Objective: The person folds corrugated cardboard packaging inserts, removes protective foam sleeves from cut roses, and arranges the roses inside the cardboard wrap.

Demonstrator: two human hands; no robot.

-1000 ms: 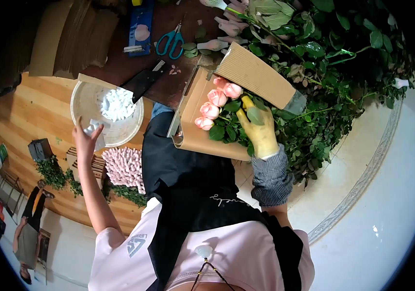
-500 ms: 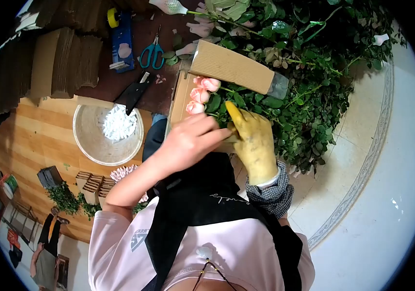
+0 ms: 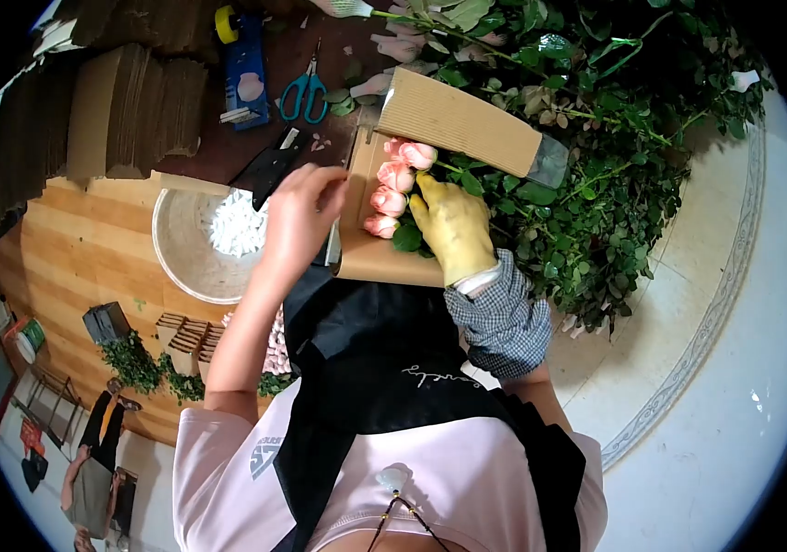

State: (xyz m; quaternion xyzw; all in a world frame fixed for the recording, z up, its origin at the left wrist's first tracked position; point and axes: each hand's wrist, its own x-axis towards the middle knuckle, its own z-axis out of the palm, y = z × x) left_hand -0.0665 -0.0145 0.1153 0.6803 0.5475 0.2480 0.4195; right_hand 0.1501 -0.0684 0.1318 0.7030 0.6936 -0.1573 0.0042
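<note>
Several pink roses [image 3: 395, 176] lie in a row on a brown cardboard wrap [image 3: 384, 261], their heads toward the left and leafy stems to the right. Over the stems, just behind the blooms, rests my right hand [image 3: 456, 225] in a yellow glove, thumb and index finger apart and touching the flowers or leaves. My bare left hand [image 3: 304, 210] is raised left of the cardboard, fingers loosely curled with a gap to the thumb and nothing visible in them. Beside it lies a black stapler-like tool [image 3: 269, 168]. A corrugated cardboard strip [image 3: 462, 120] lies above the roses.
Teal-handled scissors [image 3: 304, 97] and a blue tape dispenser [image 3: 248, 78] lie on the dark table. A white tub [image 3: 193, 267] holds small white pieces. Cardboard stacks [image 3: 103, 110] stand at upper left, a heap of leafy stems [image 3: 596, 175] at right. Another person [image 3: 94, 488] is in the background.
My left hand has moved away from the glove, up and left toward the black tool. My gloved hand has shifted left and up against the blooms. Another rose head now shows in the row.
</note>
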